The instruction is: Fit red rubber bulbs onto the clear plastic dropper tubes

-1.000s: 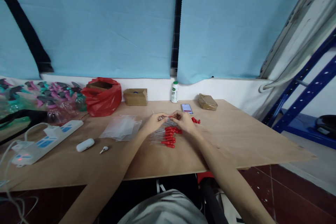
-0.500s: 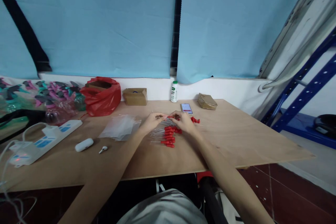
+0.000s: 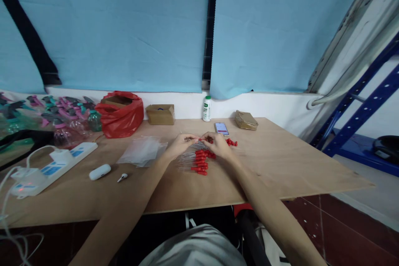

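My left hand and my right hand meet above the middle of the table, fingertips pinched close together. Between them shows a bit of red, the bulb of a dropper; its clear tube is mostly hidden by my left fingers. Just below my hands lie several droppers with red rubber bulbs, their clear thin tubes pointing left. More loose red bulbs lie beyond my right hand.
Clear plastic bags lie left of my hands, near an earbud, its case and a power strip. Behind stand a red bag, cartons, a white bottle, a phone and spray bottles.
My fingertips have drawn slightly closer together, and less of the red bulb shows between them. The droppers on the table lie as before.
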The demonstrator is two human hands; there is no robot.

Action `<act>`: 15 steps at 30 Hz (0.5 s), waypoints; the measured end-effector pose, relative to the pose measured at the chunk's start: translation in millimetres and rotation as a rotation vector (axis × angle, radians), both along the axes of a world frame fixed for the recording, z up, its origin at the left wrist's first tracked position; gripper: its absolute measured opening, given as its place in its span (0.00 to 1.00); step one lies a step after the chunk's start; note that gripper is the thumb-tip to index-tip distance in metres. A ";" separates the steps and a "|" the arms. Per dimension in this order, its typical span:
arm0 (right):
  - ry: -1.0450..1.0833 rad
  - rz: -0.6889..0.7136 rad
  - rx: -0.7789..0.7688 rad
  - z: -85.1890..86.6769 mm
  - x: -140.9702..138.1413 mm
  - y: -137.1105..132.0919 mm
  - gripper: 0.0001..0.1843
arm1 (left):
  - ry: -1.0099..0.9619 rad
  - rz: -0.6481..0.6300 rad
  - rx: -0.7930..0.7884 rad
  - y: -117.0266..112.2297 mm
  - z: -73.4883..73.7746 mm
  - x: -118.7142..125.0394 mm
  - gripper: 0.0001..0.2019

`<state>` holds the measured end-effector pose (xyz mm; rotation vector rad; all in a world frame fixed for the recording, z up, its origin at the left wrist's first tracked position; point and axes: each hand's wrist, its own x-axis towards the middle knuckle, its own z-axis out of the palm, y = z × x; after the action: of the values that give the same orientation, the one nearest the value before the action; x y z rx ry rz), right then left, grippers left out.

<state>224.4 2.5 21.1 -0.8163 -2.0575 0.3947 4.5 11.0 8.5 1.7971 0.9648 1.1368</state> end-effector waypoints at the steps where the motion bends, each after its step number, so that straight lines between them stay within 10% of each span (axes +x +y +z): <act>1: 0.000 0.004 0.001 0.2 0.0 -0.1 0.08 | 0.005 0.001 -0.008 -0.2 0.5 -0.4 0.19; 15: -0.084 0.029 0.109 5.5 2.4 -4.5 0.07 | 0.040 0.010 -0.042 -4.0 4.3 2.0 0.19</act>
<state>226.8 -2.0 26.6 -0.7496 -2.1503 0.2661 6.5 7.0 12.8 1.7891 1.0155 1.0821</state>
